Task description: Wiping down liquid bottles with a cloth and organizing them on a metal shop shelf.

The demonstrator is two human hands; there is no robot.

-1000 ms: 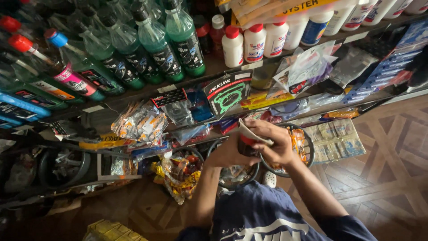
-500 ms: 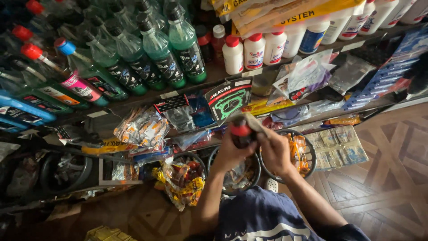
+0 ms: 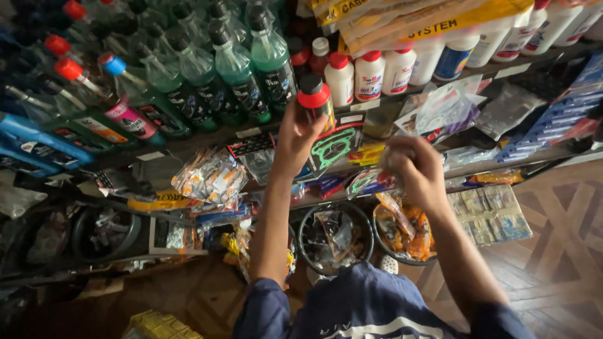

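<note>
My left hand (image 3: 294,143) is raised toward the upper shelf and grips a small red bottle with a black cap (image 3: 316,100) from below. The bottle is upright, just in front of the white red-capped bottles (image 3: 355,76) and right of the green bottles (image 3: 251,66). My right hand (image 3: 418,171) is lower and to the right, in front of the middle shelf's packets. Its fingers are curled around what looks like a small pale cloth (image 3: 394,157), which is blurred.
Shelves packed with bottles and hanging packets fill the view ahead. Below my arms stand round black baskets (image 3: 331,237) with sachets, and a basket of orange packets (image 3: 402,231). A parquet floor (image 3: 553,251) lies at the right, and a yellow object (image 3: 157,323) at the bottom left.
Both hands were together low by the baskets with the red bottle between them. My left hand has lifted the bottle to the upper shelf; my right hand has come away to the right.
</note>
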